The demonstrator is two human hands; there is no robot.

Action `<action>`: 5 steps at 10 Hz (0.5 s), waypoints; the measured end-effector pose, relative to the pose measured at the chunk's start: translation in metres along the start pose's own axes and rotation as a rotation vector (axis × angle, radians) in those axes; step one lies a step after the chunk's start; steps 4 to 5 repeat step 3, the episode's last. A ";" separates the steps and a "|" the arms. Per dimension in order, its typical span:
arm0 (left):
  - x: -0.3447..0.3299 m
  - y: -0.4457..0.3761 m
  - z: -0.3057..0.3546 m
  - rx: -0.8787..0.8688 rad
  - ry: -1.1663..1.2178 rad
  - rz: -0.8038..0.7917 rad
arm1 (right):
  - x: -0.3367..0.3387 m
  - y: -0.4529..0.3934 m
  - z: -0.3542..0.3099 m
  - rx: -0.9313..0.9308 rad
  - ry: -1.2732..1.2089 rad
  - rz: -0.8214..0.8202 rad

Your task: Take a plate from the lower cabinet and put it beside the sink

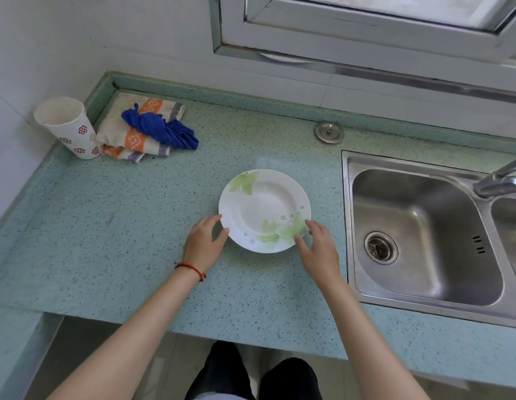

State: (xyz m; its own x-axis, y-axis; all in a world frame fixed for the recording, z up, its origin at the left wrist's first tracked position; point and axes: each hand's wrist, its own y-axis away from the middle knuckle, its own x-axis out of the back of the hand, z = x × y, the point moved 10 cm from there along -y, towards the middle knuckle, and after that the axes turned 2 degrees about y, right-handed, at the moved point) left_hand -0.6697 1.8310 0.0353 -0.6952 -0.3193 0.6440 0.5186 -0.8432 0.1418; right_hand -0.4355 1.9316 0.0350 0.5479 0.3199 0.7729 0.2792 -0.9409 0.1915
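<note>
A white plate [264, 210] with green leaf prints lies flat on the speckled teal counter [135, 226], just left of the steel sink [418, 235]. My left hand [203, 243] holds the plate's near left rim, thumb and forefinger on its edge. On the near right rim rests my right hand [319, 249], its thumb over the green print. A red string bracelet circles my left wrist. The lower cabinet is out of view.
A patterned white cup [67, 127] stands in the far left corner beside a folded orange-striped towel [135, 131] with a blue cloth [161, 129] on it. A faucet [499, 180] reaches over the sink. A round metal cap [329, 131] sits near the back wall.
</note>
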 end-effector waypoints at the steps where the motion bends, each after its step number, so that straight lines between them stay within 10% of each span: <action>1: -0.005 0.013 0.006 -0.083 -0.165 -0.043 | 0.006 0.013 -0.004 0.058 0.117 0.029; 5: -0.011 0.046 0.024 -0.199 -0.431 -0.036 | 0.019 0.042 -0.007 0.149 0.243 0.039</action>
